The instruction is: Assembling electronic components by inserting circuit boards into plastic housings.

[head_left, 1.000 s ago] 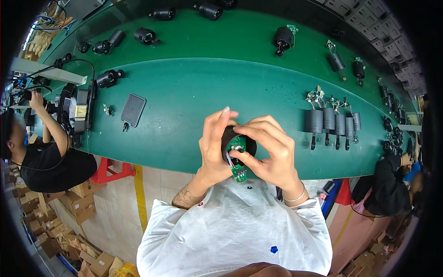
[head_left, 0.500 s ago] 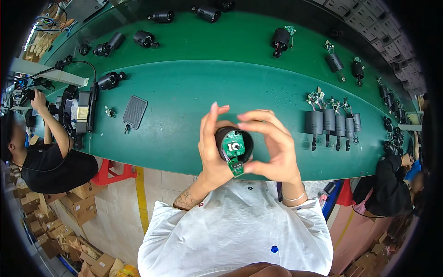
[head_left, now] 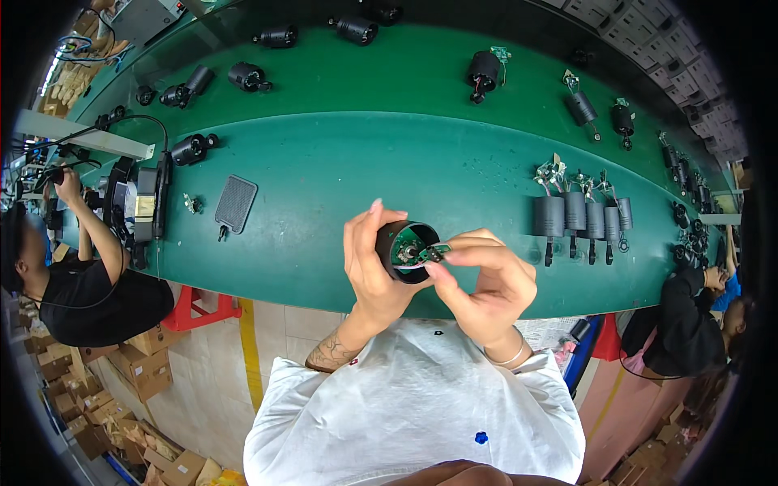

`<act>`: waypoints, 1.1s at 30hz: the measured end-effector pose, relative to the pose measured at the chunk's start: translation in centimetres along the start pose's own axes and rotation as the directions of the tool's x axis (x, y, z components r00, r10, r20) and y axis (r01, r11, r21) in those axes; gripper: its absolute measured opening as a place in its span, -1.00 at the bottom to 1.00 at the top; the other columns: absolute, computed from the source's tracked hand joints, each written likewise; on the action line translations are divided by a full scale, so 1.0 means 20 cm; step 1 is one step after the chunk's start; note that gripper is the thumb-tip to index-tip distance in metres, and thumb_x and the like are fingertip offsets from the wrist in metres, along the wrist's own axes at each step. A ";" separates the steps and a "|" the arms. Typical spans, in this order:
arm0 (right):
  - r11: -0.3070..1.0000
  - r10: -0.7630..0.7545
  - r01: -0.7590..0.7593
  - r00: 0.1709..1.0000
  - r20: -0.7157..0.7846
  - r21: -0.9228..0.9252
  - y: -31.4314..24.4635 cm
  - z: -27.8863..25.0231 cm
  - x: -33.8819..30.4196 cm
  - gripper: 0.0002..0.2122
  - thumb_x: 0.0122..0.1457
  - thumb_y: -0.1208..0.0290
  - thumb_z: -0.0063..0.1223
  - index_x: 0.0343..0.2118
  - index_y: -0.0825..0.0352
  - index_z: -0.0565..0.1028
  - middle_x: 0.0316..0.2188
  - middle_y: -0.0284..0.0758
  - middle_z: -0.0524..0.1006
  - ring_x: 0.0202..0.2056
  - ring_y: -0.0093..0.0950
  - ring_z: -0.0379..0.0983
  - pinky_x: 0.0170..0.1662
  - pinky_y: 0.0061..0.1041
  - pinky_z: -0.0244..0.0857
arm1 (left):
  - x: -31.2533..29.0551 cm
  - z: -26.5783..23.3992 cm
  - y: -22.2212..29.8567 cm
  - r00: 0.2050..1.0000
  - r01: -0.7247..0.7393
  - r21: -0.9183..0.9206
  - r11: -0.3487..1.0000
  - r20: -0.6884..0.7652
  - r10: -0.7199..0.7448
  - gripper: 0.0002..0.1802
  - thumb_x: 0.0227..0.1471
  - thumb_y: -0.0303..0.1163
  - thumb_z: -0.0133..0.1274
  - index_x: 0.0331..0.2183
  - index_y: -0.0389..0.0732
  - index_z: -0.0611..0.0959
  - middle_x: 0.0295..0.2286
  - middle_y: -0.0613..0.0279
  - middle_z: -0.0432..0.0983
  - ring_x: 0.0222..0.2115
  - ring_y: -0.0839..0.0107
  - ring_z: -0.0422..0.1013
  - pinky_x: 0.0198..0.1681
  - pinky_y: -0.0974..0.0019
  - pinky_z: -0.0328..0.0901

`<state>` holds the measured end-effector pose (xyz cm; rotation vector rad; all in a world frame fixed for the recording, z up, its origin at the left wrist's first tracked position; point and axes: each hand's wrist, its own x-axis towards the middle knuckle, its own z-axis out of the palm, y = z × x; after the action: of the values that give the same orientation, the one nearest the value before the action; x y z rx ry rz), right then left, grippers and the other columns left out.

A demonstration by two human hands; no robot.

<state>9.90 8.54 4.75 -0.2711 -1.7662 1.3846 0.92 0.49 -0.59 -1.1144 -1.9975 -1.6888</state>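
Observation:
My left hand [head_left: 369, 267] grips a short black cylindrical housing [head_left: 393, 241], its open end turned up toward me. Inside it sits a round green circuit board [head_left: 408, 248]. My right hand [head_left: 486, 283] pinches a second small green circuit board [head_left: 435, 252] between thumb and forefinger at the housing's rim, on its right side. Both hands are held above the near edge of the green table [head_left: 324, 178].
A row of black cylinders with wired boards [head_left: 579, 215] stands at the right. A dark flat rectangular pad [head_left: 235, 202] lies at the left, with black camera bodies [head_left: 194, 147] and cables beyond. More black units [head_left: 484, 71] line the far edge. Other people work at the left [head_left: 73, 267] and right [head_left: 697, 308].
The housing has turned from facing my chest to facing up. The small board, earlier hanging below the housing, is now pinched by my right hand at its rim.

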 end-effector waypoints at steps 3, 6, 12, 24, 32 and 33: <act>1.000 -0.029 0.028 0.999 -0.030 -0.012 0.01 0.01 0.00 -0.75 -0.27 0.65 0.34 -0.43 0.44 0.58 -0.47 -0.26 0.57 -0.40 -0.39 0.46 -0.26 -0.46 0.38 | 0.01 -0.02 0.01 0.998 -0.028 -0.006 1.000 0.050 0.029 -0.22 -0.33 -0.45 0.31 0.01 -0.33 0.39 -0.28 0.08 0.48 -0.32 0.27 0.37 -0.24 0.24 0.33; 0.993 -0.073 0.077 0.996 0.047 -0.093 0.01 0.01 -0.01 -0.77 -0.28 0.66 0.32 -0.45 0.42 0.58 -0.42 -0.24 0.58 -0.32 -0.36 0.46 -0.21 -0.42 0.38 | 0.02 -0.06 0.01 0.985 -0.055 -0.078 0.995 0.157 0.067 -0.34 -0.28 -0.42 0.23 -0.04 -0.26 0.40 -0.29 0.12 0.43 -0.32 0.29 0.34 -0.20 0.24 0.35; 0.995 -0.098 0.095 0.984 0.146 0.030 0.02 0.03 0.08 -0.80 -0.30 0.65 0.31 -0.50 0.35 0.60 -0.33 -0.25 0.55 -0.21 -0.33 0.43 -0.14 -0.37 0.36 | -0.01 -0.02 -0.01 0.999 0.039 -0.324 0.945 0.038 -0.028 -0.52 -0.21 -0.44 0.18 -0.16 -0.22 0.44 -0.31 0.13 0.38 -0.30 0.28 0.31 -0.19 0.17 0.36; 0.991 0.126 -0.132 0.955 0.269 0.006 0.02 -0.01 0.07 -0.83 -0.31 0.61 0.31 -0.55 0.28 0.63 -0.29 -0.30 0.49 -0.09 -0.28 0.37 -0.04 -0.30 0.30 | -0.03 -0.01 0.00 0.997 -0.070 -0.251 0.965 -0.004 0.072 -0.56 -0.21 -0.50 0.21 -0.20 -0.13 0.47 -0.30 0.15 0.34 -0.29 0.28 0.29 -0.15 0.07 0.38; 0.999 0.038 -0.026 0.955 0.293 -0.043 0.06 0.02 0.03 -0.79 -0.27 0.63 0.30 -0.47 0.30 0.58 -0.13 -0.25 0.43 0.01 -0.24 0.32 0.07 -0.27 0.23 | -0.01 -0.03 0.02 1.000 0.007 -0.248 0.969 0.002 -0.006 -0.53 -0.21 -0.51 0.21 -0.17 -0.09 0.45 -0.28 0.13 0.33 -0.28 0.26 0.28 -0.15 0.07 0.35; 0.995 0.092 -0.098 0.965 0.245 0.011 0.06 0.02 0.02 -0.74 -0.25 0.65 0.29 -0.41 0.31 0.55 -0.08 -0.24 0.40 0.02 -0.24 0.31 0.08 -0.26 0.22 | -0.02 -0.03 0.01 1.000 -0.014 -0.208 0.978 -0.001 0.014 -0.51 -0.23 -0.51 0.21 -0.17 -0.08 0.45 -0.27 0.13 0.33 -0.28 0.26 0.28 -0.15 0.07 0.34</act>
<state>8.97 8.89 3.76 -0.1810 -1.9573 1.5610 1.21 -0.15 -0.45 -1.1924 -1.8417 -1.9251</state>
